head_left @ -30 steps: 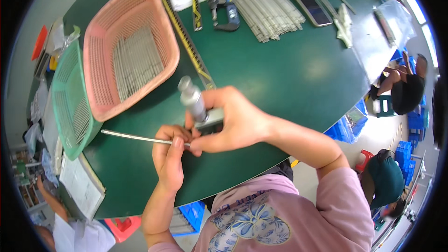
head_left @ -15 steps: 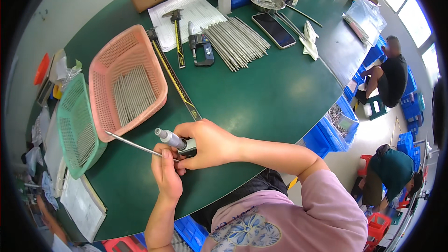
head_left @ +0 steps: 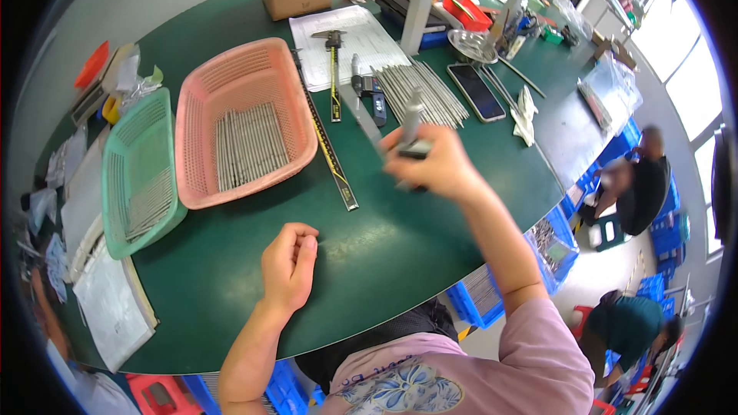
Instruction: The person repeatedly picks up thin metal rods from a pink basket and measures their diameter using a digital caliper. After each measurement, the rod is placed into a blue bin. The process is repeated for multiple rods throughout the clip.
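I have the micrometer (head_left: 412, 117) in my right hand (head_left: 427, 160), out over the middle of the table, its silver barrel pointing up in front of the lower end of a pile of thin metal rods (head_left: 429, 92). My fingers are closed around it. A grey streak (head_left: 364, 117) — too blurred for me to name — runs from near my fingertips toward a second micrometer (head_left: 378, 100). My left hand (head_left: 288, 269) is curled up narrow near the table's front edge, thumb against the fingers; I cannot tell whether anything is inside it. Beyond lie a caliper (head_left: 335, 77), partly on a printed sheet (head_left: 373, 38), and a phone (head_left: 477, 94) to the right of the pile. A longer caliper (head_left: 332, 160) lies just beside the pink basket (head_left: 198, 119), which holds more rods — as does the green basket (head_left: 115, 169) at its left. All this rests on the green table (head_left: 392, 269).
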Tool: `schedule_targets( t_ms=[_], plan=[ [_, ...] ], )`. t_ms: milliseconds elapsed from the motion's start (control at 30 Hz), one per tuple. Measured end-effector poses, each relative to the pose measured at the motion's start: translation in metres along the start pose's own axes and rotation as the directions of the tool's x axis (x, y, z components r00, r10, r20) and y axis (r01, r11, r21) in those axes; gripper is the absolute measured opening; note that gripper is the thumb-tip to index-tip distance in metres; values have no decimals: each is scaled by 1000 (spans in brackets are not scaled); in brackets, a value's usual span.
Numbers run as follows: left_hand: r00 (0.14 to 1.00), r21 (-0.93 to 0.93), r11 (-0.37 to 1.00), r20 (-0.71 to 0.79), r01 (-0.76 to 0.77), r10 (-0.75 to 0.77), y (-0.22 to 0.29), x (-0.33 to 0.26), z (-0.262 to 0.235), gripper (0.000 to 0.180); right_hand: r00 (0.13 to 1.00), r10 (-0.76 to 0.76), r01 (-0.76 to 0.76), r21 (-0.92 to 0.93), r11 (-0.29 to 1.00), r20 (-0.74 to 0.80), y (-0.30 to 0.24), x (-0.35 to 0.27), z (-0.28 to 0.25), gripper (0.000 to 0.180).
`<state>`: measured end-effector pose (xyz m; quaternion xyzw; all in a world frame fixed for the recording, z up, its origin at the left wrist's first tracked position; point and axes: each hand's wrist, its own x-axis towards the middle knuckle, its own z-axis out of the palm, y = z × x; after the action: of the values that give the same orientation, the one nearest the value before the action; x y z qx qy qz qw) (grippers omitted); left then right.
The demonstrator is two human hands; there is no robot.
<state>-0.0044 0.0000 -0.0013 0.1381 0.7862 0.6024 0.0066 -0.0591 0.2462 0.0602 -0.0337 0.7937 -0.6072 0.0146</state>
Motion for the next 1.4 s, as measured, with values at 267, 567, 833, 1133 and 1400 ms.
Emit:
schedule_targets(
  t_ms=[267, 567, 833, 1133, 1400],
  plan=[
    [996, 256, 962, 19, -94, 92, 1, 7, 11, 14, 925, 93, -359, -766, 534, -369, 32, 68, -120, 44],
    [986, 187, 970, -31, -155, 164, -6, 6, 7, 10, 942, -112, -222, -839, 497, -316, 16, 69, -85, 39],
    [816, 323, 887, -375, -330, 440, 8, 37, -34, 2, 885, 12, -447, 842, 303, 465, 28, -7, 27, 37],
    [950, 945, 193, -217, 262, -225, -4, 154, -84, 38, 771, -87, -603, 768, 216, 630, 51, -9, 41, 43],
    [934, 954, 202, -149, 222, -325, -29, 164, -96, 38, 774, -45, -607, 761, 228, 631, 51, -14, 41, 41]
  ],
)
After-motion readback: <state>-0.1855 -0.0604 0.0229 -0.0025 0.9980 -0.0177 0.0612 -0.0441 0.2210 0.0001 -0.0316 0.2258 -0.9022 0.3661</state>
